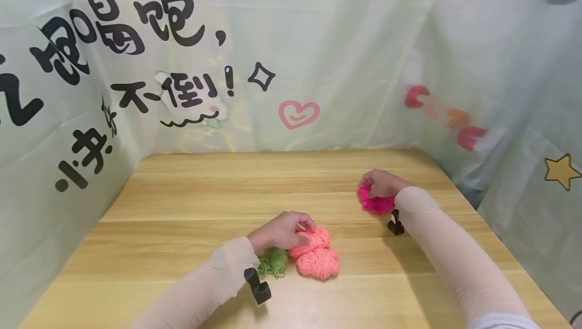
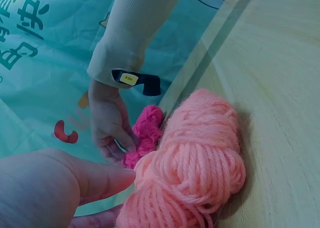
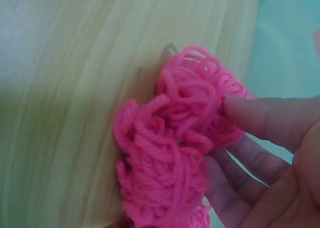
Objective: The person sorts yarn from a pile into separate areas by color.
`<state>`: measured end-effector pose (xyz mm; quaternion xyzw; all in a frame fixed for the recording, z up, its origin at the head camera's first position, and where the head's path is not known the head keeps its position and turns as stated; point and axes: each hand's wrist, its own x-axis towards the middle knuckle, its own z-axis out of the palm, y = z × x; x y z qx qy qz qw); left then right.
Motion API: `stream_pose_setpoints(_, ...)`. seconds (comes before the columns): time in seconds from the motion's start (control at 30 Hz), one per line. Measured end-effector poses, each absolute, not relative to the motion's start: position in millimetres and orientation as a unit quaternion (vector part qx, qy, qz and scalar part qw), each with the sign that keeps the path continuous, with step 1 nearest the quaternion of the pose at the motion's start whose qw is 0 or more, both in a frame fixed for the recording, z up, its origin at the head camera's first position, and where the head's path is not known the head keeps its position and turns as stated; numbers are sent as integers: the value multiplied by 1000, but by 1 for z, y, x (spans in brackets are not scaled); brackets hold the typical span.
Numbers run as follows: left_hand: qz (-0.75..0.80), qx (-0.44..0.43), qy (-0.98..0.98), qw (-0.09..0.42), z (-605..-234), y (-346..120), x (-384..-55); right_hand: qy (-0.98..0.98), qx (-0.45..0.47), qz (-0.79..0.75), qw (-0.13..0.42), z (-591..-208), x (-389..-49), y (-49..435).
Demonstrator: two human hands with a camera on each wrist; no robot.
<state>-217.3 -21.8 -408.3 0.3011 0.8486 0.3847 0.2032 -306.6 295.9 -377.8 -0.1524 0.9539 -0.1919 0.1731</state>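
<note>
Two coral-pink balls of yarn lie against each other near the table's middle. My left hand pinches the farther coral ball from its left side, thumb on the near side and fingers over the far side. A green ball of yarn with loose strands sits just beneath my left wrist, partly covered. Farther back on the right, my right hand holds bright pink yarn along its edge. My right thumb presses on the loops while the fingers reach behind, their tips partly hidden.
The wooden table has light grain and a rounded far corner on the right. Printed cloth with black characters hangs behind it and along both sides. Each wrist carries a small black camera mount.
</note>
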Motion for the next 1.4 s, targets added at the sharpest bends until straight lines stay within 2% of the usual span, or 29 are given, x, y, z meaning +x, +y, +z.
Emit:
stream_pose_setpoints(0.23,383,300,848,209,-407,-21,-217,950,-117,-207,200,-379,-306,301)
stream_pose_setpoints(1.07,386,282,853,211,-408,-27,-214,964,-128,-154,177,-372,-304,307)
stream_pose_setpoints(1.4,386,272,855,212,-405,-27,-214,959,-123,-227,119,-365,-297,306)
